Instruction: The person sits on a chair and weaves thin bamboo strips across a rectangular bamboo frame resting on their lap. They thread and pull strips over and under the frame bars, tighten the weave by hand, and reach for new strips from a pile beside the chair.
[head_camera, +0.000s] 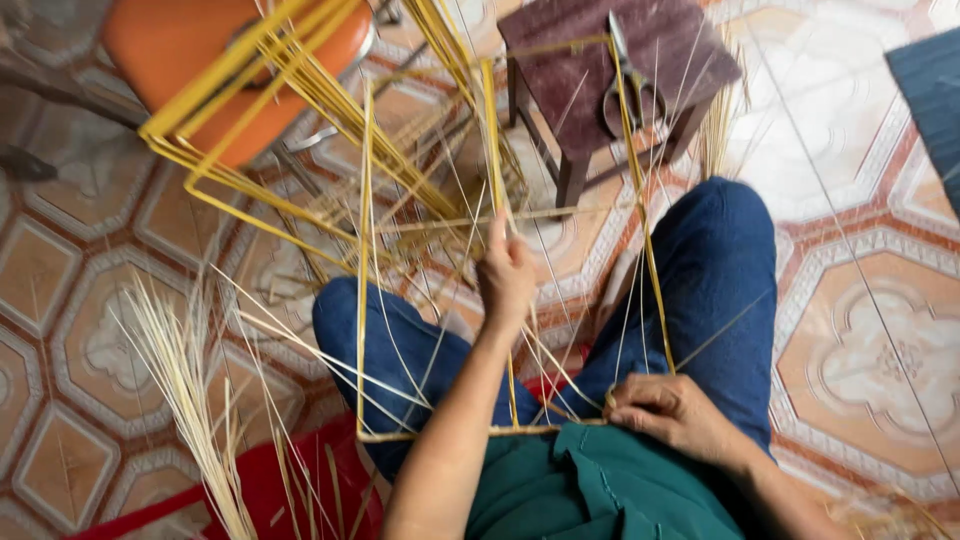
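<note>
The frame of strips (362, 300) stands over the person's lap, its near edge lying across the knees. The left hand (506, 275) is raised inside the frame, closed about an upright strip (494, 150); the right hand (668, 410) rests at the frame's near right corner, pinching it. Beyond the frame, a stool (570, 70) stands on the tiled floor (880, 340) with scissors (628, 85) lying on it. A chair (170, 40) stands far left. Loose fibres (185, 380) lie left of the knees.
</note>
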